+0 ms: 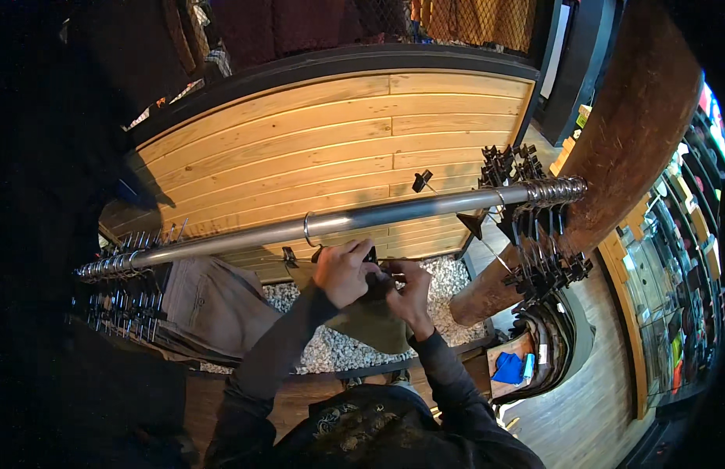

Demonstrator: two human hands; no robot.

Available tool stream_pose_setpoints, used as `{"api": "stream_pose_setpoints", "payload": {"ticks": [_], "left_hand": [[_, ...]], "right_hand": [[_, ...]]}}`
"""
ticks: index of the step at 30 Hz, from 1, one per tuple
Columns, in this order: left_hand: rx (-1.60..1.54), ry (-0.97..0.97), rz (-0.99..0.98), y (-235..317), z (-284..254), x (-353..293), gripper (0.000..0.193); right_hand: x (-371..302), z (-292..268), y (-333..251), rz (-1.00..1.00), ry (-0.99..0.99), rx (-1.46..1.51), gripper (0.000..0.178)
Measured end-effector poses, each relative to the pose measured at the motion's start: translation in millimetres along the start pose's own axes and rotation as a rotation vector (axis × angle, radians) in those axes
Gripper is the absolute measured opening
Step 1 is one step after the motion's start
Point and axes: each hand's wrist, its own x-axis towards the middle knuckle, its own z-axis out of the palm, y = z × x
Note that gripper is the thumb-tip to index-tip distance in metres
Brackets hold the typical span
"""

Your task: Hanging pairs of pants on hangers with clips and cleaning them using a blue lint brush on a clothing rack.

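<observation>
A clip hanger [307, 228] hangs by its metal hook from the round rail in front of me. An olive-green garment [372, 325], probably trousers, hangs below it between my hands. My left hand [345, 273] is closed at the garment's top edge, around a black clip [370, 255] of the hanger. Beside it, my right hand [409, 294] pinches the garment's top edge, thumb and fingers close to those of the left. Another black clip [290, 255] shows left of my left hand. The fingertips partly hide the grip.
The metal rail [409, 209] crosses at chest height, with several clip hangers [546, 242] bunched at right. Brown trousers [210, 305] hang at left. Behind stands a wooden panel [300, 148]; white pebbles [331, 352] lie below. A thick post [636, 102] and folded garments [562, 344] are at right.
</observation>
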Motion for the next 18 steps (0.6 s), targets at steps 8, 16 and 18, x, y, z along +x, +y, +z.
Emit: {"api": "stream_pose_setpoints", "payload": {"ticks": [8,16,18], "left_hand": [[-0.044,-0.244,0.023,-11.5,-14.1,9.7,0.05],[0.067,-0.32,-0.144,4.4,-23.5,17.6,0.041],[0.088,-0.316,-0.111,-1.1,-21.0,14.1,0.039]], "right_hand": [[-0.4,3.2,9.8,-0.033,-0.018,0.009,0.023],[-1.3,2.2,4.8,-0.041,-0.024,0.061,0.027],[-0.8,1.6,0.9,0.021,-0.066,0.074,0.028]]}}
